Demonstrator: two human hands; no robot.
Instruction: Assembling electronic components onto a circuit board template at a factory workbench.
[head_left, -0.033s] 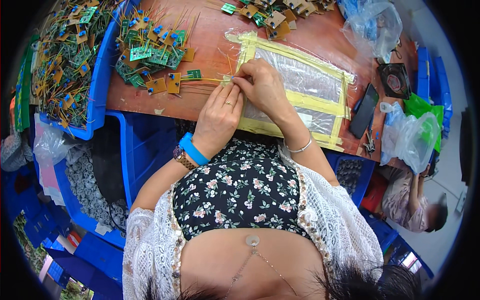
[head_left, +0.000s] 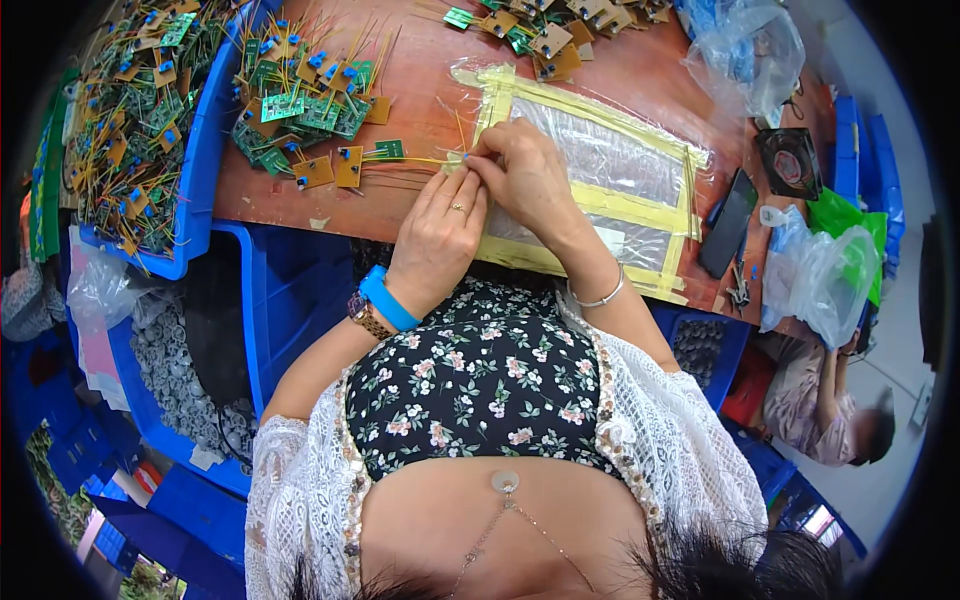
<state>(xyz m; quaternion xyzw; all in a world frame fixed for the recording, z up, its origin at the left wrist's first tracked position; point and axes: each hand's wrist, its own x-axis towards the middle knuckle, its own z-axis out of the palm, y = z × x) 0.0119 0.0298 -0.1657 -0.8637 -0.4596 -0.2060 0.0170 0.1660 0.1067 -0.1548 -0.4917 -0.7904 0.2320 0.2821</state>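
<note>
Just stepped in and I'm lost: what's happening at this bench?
A person seated at a reddish wooden table pinches thin yellowish wire leads between both hands, left hand and right hand meeting at the corner of a clear plastic sheet taped down with yellow tape. Small green and brown circuit boards with blue parts lie piled to the left, more in a blue plastic bin.

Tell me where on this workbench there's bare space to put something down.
Bare wood shows on the table between the pile of small circuit boards and the taped clear sheet, and at the front left edge below that pile. The left hand and right hand crowd the sheet's left corner; the far edge and right side are cluttered.
</note>
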